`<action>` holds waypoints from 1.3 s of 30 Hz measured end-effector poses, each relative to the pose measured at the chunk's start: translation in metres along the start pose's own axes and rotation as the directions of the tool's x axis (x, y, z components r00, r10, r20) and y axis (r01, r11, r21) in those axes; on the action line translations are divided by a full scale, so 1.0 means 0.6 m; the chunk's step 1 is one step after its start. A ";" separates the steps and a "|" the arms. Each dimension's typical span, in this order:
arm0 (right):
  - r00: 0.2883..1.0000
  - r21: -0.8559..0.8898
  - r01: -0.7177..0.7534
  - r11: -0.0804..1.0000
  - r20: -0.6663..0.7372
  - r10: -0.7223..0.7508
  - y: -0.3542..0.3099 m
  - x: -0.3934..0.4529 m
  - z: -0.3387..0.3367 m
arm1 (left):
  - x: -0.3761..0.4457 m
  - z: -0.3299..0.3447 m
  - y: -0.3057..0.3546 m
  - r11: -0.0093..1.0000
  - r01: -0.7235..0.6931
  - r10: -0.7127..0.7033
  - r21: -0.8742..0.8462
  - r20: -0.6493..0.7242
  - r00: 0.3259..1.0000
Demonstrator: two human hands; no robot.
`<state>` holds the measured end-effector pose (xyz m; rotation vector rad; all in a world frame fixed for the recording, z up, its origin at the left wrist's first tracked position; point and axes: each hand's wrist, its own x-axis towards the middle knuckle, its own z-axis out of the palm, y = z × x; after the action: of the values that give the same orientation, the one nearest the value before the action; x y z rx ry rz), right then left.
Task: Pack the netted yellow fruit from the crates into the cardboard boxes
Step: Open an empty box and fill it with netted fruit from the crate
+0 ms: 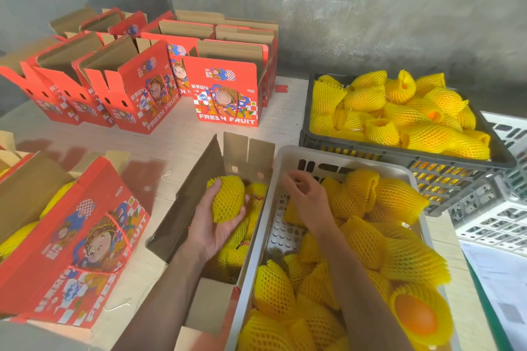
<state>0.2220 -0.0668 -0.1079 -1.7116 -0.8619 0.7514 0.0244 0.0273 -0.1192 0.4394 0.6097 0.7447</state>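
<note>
My left hand (212,229) grips a netted yellow fruit (229,198) over the open cardboard box (196,179) in front of me, which holds several netted fruits. My right hand (306,198) hovers over the white crate (285,157), fingers loosely curled and holding nothing. The white crate is full of netted yellow fruit (370,239), one showing orange skin (415,313). A dark crate (456,164) behind it holds more netted fruit (399,111).
Several empty red "FRESH FRUIT" boxes (228,91) stand open at the back of the table by a grey wall. A filled red box (82,239) lies at the left. White empty crates (496,216) and a paper sheet (499,279) sit at the right.
</note>
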 end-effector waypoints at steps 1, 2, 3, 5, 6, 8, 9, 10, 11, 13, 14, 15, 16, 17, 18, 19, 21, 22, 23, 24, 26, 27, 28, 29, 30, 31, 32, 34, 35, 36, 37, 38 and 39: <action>0.996 -0.095 -0.083 0.992 0.031 0.087 0.005 0.000 -0.005 | 0.005 0.000 -0.003 0.994 -0.056 0.062 0.091 -0.061 0.996; 0.977 -0.237 -0.139 0.962 0.126 0.172 0.013 -0.002 -0.008 | 0.007 -0.001 -0.009 0.972 -0.109 0.134 0.206 -0.115 0.984; 0.930 -0.406 -0.141 0.903 0.258 0.261 0.022 -0.005 -0.008 | 0.009 -0.003 -0.015 0.935 -0.146 0.200 0.323 -0.142 0.969; 0.738 -0.666 -0.052 0.745 0.477 0.478 0.033 -0.021 -0.003 | 0.009 -0.006 -0.028 0.813 -0.175 0.272 0.555 -0.096 0.957; 0.639 -0.741 0.004 0.671 0.519 0.569 0.031 -0.029 0.003 | 0.007 -0.007 -0.033 0.720 -0.186 0.287 0.668 -0.043 0.957; 0.553 -0.803 0.079 0.590 0.528 0.645 0.022 -0.039 0.014 | 0.006 -0.010 -0.043 0.559 -0.239 0.311 0.794 0.066 0.948; 0.538 -0.808 0.075 0.584 0.526 0.659 0.017 -0.040 0.016 | 0.007 -0.012 -0.045 0.532 -0.271 0.338 0.802 0.093 0.937; 0.513 -0.802 0.039 0.596 0.527 0.677 0.013 -0.040 0.017 | 0.007 -0.011 -0.047 0.531 -0.299 0.376 0.793 0.096 0.922; 0.475 -0.789 -0.008 0.614 0.537 0.697 0.008 -0.042 0.016 | 0.007 -0.011 -0.049 0.534 -0.317 0.417 0.784 0.083 0.905; 0.407 -0.787 0.016 0.617 0.569 0.715 -0.004 -0.047 0.013 | 0.006 -0.011 -0.052 0.538 -0.321 0.467 0.779 0.041 0.883; 0.392 -0.796 0.097 0.598 0.583 0.712 -0.010 -0.050 0.013 | 0.005 -0.011 -0.052 0.548 -0.303 0.471 0.780 0.012 0.882; 0.383 -0.799 0.162 0.579 0.592 0.709 -0.015 -0.054 0.014 | 0.004 -0.010 -0.051 0.551 -0.281 0.468 0.786 -0.012 0.884; 0.378 -0.801 0.185 0.570 0.593 0.711 -0.017 -0.056 0.016 | 0.003 -0.009 -0.050 0.550 -0.262 0.461 0.793 -0.027 0.887; 0.380 -0.802 0.184 0.568 0.591 0.712 -0.018 -0.058 0.019 | 0.003 -0.007 -0.049 0.545 -0.251 0.457 0.800 -0.033 0.889; 0.385 -0.804 0.187 0.565 0.589 0.711 -0.019 -0.060 0.021 | 0.003 -0.006 -0.049 0.545 -0.248 0.457 0.801 -0.036 0.889; 0.394 -0.807 0.197 0.557 0.585 0.709 -0.018 -0.062 0.023 | 0.003 -0.005 -0.049 0.547 -0.249 0.460 0.799 -0.038 0.887; 0.438 -0.821 0.194 0.537 0.562 0.702 -0.012 -0.062 0.025 | 0.004 -0.005 -0.049 0.552 -0.258 0.471 0.793 -0.041 0.881; 0.479 -0.822 0.175 0.541 0.551 0.683 -0.009 -0.061 0.023 | 0.004 -0.005 -0.048 0.565 -0.263 0.475 0.782 -0.047 0.879; 0.532 -0.815 0.137 0.564 0.540 0.652 -0.006 -0.058 0.018 | 0.005 -0.005 -0.046 0.596 -0.267 0.474 0.758 -0.064 0.878; 0.592 -0.788 0.073 0.612 0.528 0.609 -0.004 -0.052 0.009 | 0.005 -0.005 -0.042 0.647 -0.266 0.464 0.715 -0.092 0.881; 0.716 -0.678 -0.068 0.732 0.478 0.509 -0.004 -0.036 -0.017 | 0.003 -0.004 -0.029 0.796 -0.233 0.394 0.559 -0.186 0.900; 0.787 -0.604 -0.122 0.787 0.424 0.447 -0.008 -0.030 -0.033 | 0.000 -0.004 -0.022 0.872 -0.199 0.327 0.447 -0.230 0.917; 0.860 -0.509 -0.160 0.846 0.349 0.373 -0.012 -0.026 -0.049 | -0.006 -0.008 -0.016 0.928 -0.157 0.250 0.338 -0.250 0.936; 0.924 -0.402 -0.169 0.900 0.253 0.287 -0.018 -0.025 -0.062 | -0.012 -0.013 -0.011 0.960 -0.117 0.182 0.255 -0.248 0.952; 0.970 -0.288 -0.143 0.947 0.149 0.192 -0.026 -0.023 -0.071 | -0.021 -0.018 -0.008 0.976 -0.086 0.132 0.201 -0.232 0.964; 0.994 -0.174 -0.081 0.981 0.064 0.094 -0.030 -0.020 -0.078 | -0.029 -0.023 -0.007 0.985 -0.058 0.092 0.162 -0.209 0.974; 1.000 -0.059 -0.002 0.998 0.030 0.003 -0.035 -0.016 -0.080 | -0.036 -0.028 -0.007 0.991 -0.029 0.052 0.131 -0.180 0.982; 0.978 0.176 0.112 0.978 0.152 -0.140 -0.047 -0.013 -0.074 | -0.044 -0.035 -0.008 0.997 0.033 -0.025 0.074 -0.108 0.994; 0.943 0.292 0.117 0.949 0.266 -0.199 -0.053 -0.016 -0.068 | -0.045 -0.037 -0.008 0.996 0.070 -0.067 0.049 -0.066 0.996; 0.902 0.373 0.097 0.923 0.358 -0.240 -0.055 -0.019 -0.062 | -0.048 -0.038 -0.007 0.993 0.116 -0.116 0.028 -0.021 0.993; 0.880 0.408 0.072 0.910 0.404 -0.250 -0.056 -0.022 -0.057 | -0.050 -0.039 -0.006 0.986 0.167 -0.167 0.011 0.018 0.986; 0.891 0.409 0.052 0.911 0.394 -0.228 -0.054 -0.024 -0.055 | -0.053 -0.039 -0.004 0.977 0.212 -0.212 -0.003 0.038 0.976; 0.924 0.391 0.036 0.920 0.337 -0.179 -0.052 -0.024 -0.053 | -0.056 -0.038 -0.002 0.972 0.236 -0.235 -0.012 0.037 0.971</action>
<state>0.2345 -0.0884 -0.0684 -1.1852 -0.9816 1.1060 -0.0091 0.0051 -0.1249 0.3566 0.6105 0.5141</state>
